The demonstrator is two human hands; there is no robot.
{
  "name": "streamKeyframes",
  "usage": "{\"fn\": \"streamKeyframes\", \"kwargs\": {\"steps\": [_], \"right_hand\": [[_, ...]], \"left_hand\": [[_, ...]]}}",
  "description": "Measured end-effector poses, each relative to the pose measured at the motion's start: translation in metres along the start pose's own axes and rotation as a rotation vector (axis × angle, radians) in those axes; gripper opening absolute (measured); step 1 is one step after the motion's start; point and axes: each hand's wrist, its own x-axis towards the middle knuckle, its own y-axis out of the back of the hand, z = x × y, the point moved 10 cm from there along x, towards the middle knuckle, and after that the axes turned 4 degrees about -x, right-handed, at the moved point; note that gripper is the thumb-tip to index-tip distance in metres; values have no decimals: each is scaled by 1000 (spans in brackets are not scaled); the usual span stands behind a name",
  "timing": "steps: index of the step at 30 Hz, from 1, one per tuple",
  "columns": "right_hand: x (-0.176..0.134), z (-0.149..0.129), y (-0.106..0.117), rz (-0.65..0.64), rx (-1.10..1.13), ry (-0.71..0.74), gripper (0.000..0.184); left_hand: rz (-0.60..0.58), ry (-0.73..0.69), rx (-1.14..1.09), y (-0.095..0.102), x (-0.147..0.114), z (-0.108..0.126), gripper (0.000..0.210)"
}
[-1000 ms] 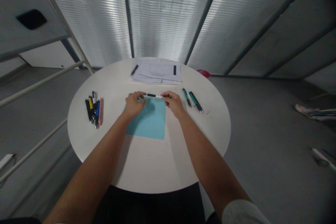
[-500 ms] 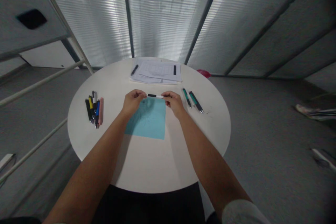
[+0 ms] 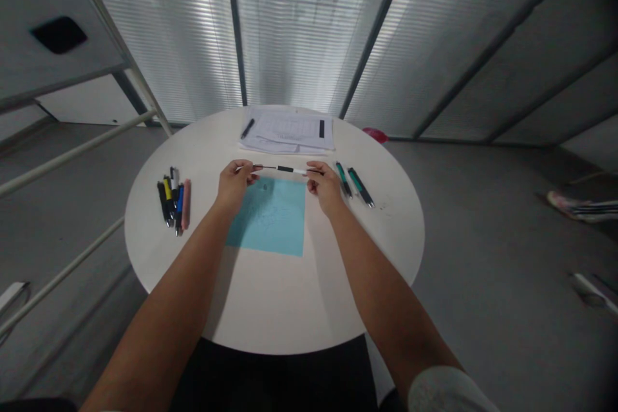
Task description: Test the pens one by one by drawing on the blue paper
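Note:
Above the far edge of a blue sheet of paper (image 3: 273, 219), my two hands hold a pen stretched out sideways. My right hand (image 3: 324, 185) pinches the white end of the pen barrel (image 3: 286, 169), which has a black grip section. From the barrel's left end a thin dark pen refill (image 3: 265, 167) sticks out. My left hand (image 3: 235, 185) is closed on the refill's other end, with fingers and thumb together. The refill's far tip is hidden in my fingers. A small dark mark or piece (image 3: 265, 187) lies near the paper's top edge, too small to name.
Left on the round white table (image 3: 270, 309) lies a bunch of several pens (image 3: 172, 199) beside a pink pen or case (image 3: 186, 205). Two green-and-black pens (image 3: 361, 187) lie to the right. Papers (image 3: 290, 132) with a black pen (image 3: 248, 129) sit at the back.
My hands have moved apart, the left one mostly, to the left. A length of thin refill now shows between my left fingers and the barrel.

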Motion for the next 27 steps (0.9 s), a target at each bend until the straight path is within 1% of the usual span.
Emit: {"fn": "streamKeyframes", "kwargs": {"steps": [5, 8, 11, 13, 15, 19, 23, 25, 27], "right_hand": [[3, 3, 9, 63, 81, -30, 43], [3, 3, 15, 108, 151, -57, 44], [3, 2, 18, 136, 185, -45, 44], [3, 0, 18, 148, 152, -18, 44], [3, -1, 16, 151, 73, 16, 42], [0, -5, 7, 115, -105, 96, 35], [-3, -8, 2, 101, -218, 157, 35], [-3, -9, 2, 107, -236, 163, 35], [-3, -6, -2, 67, -239, 124, 37]], "left_hand": [[57, 19, -11, 7, 1, 0, 20], [96, 16, -2, 12, 2, 0, 17], [126, 16, 5, 17, 4, -2, 16], [146, 19, 38, 20, 5, -3, 15], [164, 26, 80, 23, 5, -5, 13], [207, 64, 131, 27, 4, -10, 10], [226, 71, 160, 27, 3, -11, 10], [219, 65, 172, 26, 4, -10, 10], [214, 60, 177, 26, 4, -10, 10]]}}
